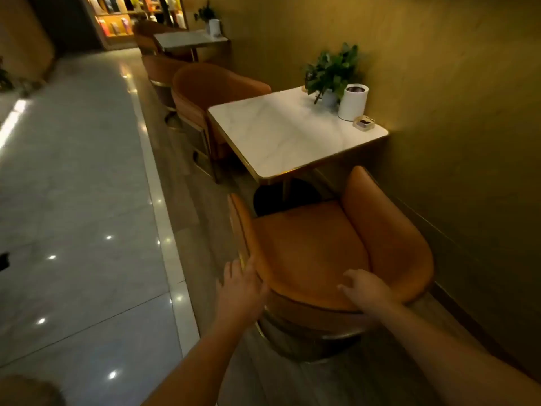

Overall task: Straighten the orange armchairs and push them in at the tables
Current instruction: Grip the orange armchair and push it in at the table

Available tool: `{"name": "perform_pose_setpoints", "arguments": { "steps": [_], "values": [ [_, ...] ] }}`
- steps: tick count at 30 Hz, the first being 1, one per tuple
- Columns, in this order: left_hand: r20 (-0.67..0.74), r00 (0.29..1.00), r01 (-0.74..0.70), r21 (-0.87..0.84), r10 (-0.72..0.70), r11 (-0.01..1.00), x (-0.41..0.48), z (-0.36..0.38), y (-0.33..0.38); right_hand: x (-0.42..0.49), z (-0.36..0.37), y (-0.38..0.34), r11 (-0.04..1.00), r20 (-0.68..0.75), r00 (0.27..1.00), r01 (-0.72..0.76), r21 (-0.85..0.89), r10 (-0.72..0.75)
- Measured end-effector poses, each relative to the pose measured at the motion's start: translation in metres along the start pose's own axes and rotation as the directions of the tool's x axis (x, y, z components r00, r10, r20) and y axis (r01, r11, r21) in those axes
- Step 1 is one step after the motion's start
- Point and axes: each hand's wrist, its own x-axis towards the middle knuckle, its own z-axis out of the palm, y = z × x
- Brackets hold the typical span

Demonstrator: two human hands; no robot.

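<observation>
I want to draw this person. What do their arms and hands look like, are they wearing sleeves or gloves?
No sleeves show: both forearms are bare right to the picture's bottom edge. The left hand and right hand have no gloves, and I see no watch, bracelet or ring. The picture is dim and blurry, so something small on the fingers could be missed.
</observation>
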Motion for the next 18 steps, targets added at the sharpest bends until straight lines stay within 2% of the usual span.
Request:
{"name": "perform_pose_setpoints", "arguments": {
  "steps": [4,13,15,18],
  "values": [
    [0.144,0.990,0.017,-0.057,-0.008,0.998,0.002,0.046,0.020,0.001,0.013,0.036,0.992,-0.015,0.997,-0.078,-0.099,0.077],
    [0.381,0.906,0.278,-0.204,-0.185,0.939,0.042,0.109,0.070,0.028,0.029,0.068,0.974,-0.078,0.993,-0.099,-0.202,0.085],
    [0.404,0.892,0.304,-0.204,-0.203,0.931,0.051,0.118,0.078,0.032,0.032,0.077,0.975,-0.105,0.991,-0.100,-0.201,0.080],
    [0.426,0.881,0.282,-0.117,-0.208,0.952,0.058,0.133,0.086,0.031,0.039,0.085,0.981,-0.165,0.985,-0.074,-0.180,0.044]
  ]
}}
